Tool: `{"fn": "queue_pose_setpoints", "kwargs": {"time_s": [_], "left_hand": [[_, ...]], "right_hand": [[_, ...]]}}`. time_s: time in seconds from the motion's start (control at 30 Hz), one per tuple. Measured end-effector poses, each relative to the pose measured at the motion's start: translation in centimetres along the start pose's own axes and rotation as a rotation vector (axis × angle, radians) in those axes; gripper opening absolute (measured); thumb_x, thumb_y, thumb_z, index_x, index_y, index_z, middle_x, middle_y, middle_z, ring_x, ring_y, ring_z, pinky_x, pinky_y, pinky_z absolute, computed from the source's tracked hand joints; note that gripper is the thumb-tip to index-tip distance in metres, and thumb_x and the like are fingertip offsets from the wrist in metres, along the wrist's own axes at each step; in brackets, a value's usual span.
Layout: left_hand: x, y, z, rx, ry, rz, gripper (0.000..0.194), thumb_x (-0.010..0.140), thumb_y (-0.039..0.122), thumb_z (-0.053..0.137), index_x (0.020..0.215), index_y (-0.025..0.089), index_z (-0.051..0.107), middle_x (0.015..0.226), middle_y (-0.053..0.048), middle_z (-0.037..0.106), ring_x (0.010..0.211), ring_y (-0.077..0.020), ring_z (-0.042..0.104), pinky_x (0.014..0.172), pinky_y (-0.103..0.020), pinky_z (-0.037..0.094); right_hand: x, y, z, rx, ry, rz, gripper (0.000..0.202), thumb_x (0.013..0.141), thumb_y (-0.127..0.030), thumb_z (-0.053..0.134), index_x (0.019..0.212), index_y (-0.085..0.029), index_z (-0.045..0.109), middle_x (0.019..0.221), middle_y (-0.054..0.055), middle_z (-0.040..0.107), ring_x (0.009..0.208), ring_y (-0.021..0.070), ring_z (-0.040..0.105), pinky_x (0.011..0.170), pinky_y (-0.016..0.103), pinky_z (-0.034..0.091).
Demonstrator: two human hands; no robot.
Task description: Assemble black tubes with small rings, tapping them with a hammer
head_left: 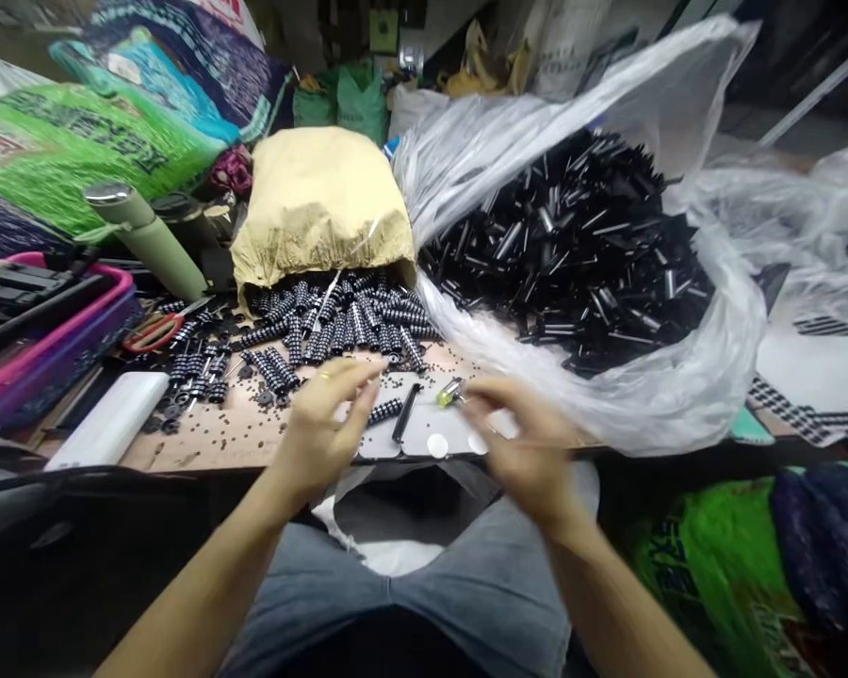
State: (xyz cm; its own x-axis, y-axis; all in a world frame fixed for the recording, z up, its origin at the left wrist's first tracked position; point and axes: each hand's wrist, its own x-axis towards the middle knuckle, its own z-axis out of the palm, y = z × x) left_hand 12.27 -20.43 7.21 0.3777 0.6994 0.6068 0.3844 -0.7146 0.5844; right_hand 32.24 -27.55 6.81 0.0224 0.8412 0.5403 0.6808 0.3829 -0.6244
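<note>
My left hand (329,419) hovers over the front of the worktable, thumb and fingers apart with nothing between them. Just right of it lie a black-and-white patterned roller (385,411) and a slim black plastic piece (405,414). My right hand (523,438) is smeared by motion, its fingers bent. At its fingertips is a small yellow-green and metallic piece (450,393); whether the fingers grip it cannot be made out. Under these parts is a pale grey plate (424,441) with white round spots, at the table's edge.
A yellow sack (329,193) spills many patterned rollers (346,320). To the right, a clear plastic bag (678,414) holds a heap of black parts (565,245). Red-handled scissors (156,331), a white box-like block (109,419), a green flask (148,240) and a pink-and-purple basket (106,320) stand left.
</note>
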Motion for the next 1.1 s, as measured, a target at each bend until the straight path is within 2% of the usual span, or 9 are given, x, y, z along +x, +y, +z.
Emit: {"fn": "queue_pose_setpoints", "kwargs": {"time_s": [0.13, 0.23, 0.33, 0.43, 0.53, 0.6, 0.7, 0.83, 1.1], "left_hand": [[-1.5, -4.6, 5.8, 0.319, -0.416, -0.082, 0.030, 0.078, 0.014, 0.046, 0.108, 0.015, 0.054, 0.092, -0.010, 0.058, 0.089, -0.0214, 0.051, 0.077, -0.038, 0.044], [-2.5, -6.4, 7.4, 0.343, -0.528, -0.119, 0.034, 0.076, 0.013, 0.046, 0.109, 0.016, 0.052, 0.089, -0.008, 0.056, 0.089, -0.0225, 0.051, 0.077, -0.037, 0.043], [-2.7, -6.4, 7.4, 0.140, -0.361, -0.290, 0.033, 0.075, 0.012, 0.045, 0.107, 0.016, 0.051, 0.095, -0.009, 0.054, 0.087, -0.0195, 0.052, 0.077, -0.034, 0.043], [-2.1, -5.2, 7.4, -0.352, -0.127, -0.641, 0.022, 0.077, 0.023, 0.045, 0.097, 0.015, 0.052, 0.082, -0.005, 0.055, 0.065, -0.0128, 0.053, 0.057, -0.025, 0.044], [-1.4, -3.7, 7.5, -0.921, -0.085, -0.895, 0.027, 0.075, 0.041, 0.051, 0.080, 0.014, 0.051, 0.055, 0.004, 0.046, 0.041, -0.0059, 0.038, 0.037, -0.018, 0.030], [-1.1, -3.1, 7.5, -1.087, -0.062, -0.960, 0.032, 0.066, 0.044, 0.061, 0.072, 0.015, 0.049, 0.048, 0.007, 0.040, 0.036, -0.0031, 0.031, 0.035, -0.016, 0.024], [-0.8, -2.9, 7.7, -1.018, -0.052, -0.996, 0.036, 0.056, 0.039, 0.071, 0.068, 0.015, 0.048, 0.044, 0.009, 0.039, 0.034, -0.0026, 0.031, 0.034, -0.015, 0.021], [-0.7, -3.4, 8.5, -0.874, -0.126, -0.905, 0.033, 0.056, 0.037, 0.072, 0.071, 0.015, 0.053, 0.044, 0.008, 0.042, 0.034, -0.0035, 0.034, 0.034, -0.016, 0.025], [-1.6, -3.7, 8.5, -1.080, -0.089, -0.939, 0.046, 0.072, 0.047, 0.055, 0.106, 0.017, 0.052, 0.057, 0.006, 0.045, 0.034, -0.0024, 0.034, 0.031, -0.014, 0.021]], "right_hand": [[-1.7, 2.4, 6.2, -0.175, -0.327, 0.027, 0.022, 0.074, -0.020, 0.060, 0.096, -0.018, 0.057, 0.092, 0.009, 0.059, 0.087, 0.0215, 0.055, 0.074, 0.036, 0.049], [-2.9, 4.6, 8.2, -0.117, -0.384, 0.055, 0.012, 0.078, -0.015, 0.052, 0.085, -0.019, 0.060, 0.081, 0.006, 0.062, 0.079, 0.0191, 0.057, 0.071, 0.034, 0.049], [-3.1, 5.5, 7.9, 0.152, -0.240, 0.200, 0.009, 0.079, -0.019, 0.052, 0.081, -0.019, 0.060, 0.079, 0.004, 0.063, 0.074, 0.0161, 0.058, 0.069, 0.031, 0.049], [-3.3, 5.2, 7.6, 0.502, -0.070, 0.403, 0.011, 0.072, -0.030, 0.062, 0.074, -0.019, 0.057, 0.075, 0.002, 0.063, 0.070, 0.0143, 0.059, 0.065, 0.027, 0.050], [-3.7, 4.6, 8.1, 0.724, -0.079, 0.509, 0.020, 0.067, -0.036, 0.066, 0.069, -0.020, 0.054, 0.069, 0.000, 0.062, 0.064, 0.0141, 0.059, 0.061, 0.027, 0.050], [-3.7, 4.3, 8.1, 0.699, -0.142, 0.501, 0.020, 0.069, -0.038, 0.063, 0.070, -0.020, 0.054, 0.070, 0.002, 0.063, 0.066, 0.0156, 0.060, 0.062, 0.030, 0.050], [-2.7, 4.4, 7.3, 0.355, -0.152, 0.310, 0.037, 0.065, -0.036, 0.066, 0.097, -0.020, 0.055, 0.103, 0.009, 0.059, 0.097, 0.0232, 0.055, 0.081, 0.040, 0.046], [-0.1, 5.0, 5.8, -0.089, -0.281, 0.044, 0.091, 0.053, -0.024, 0.073, 0.132, -0.025, 0.027, 0.136, 0.009, 0.030, 0.125, 0.0285, 0.027, 0.102, 0.049, 0.025], [-0.5, 5.8, 5.6, 0.022, -0.334, 0.092, 0.109, 0.052, -0.039, 0.075, 0.136, -0.019, 0.007, 0.137, 0.014, 0.020, 0.129, 0.0281, 0.018, 0.103, 0.046, 0.028]]}}
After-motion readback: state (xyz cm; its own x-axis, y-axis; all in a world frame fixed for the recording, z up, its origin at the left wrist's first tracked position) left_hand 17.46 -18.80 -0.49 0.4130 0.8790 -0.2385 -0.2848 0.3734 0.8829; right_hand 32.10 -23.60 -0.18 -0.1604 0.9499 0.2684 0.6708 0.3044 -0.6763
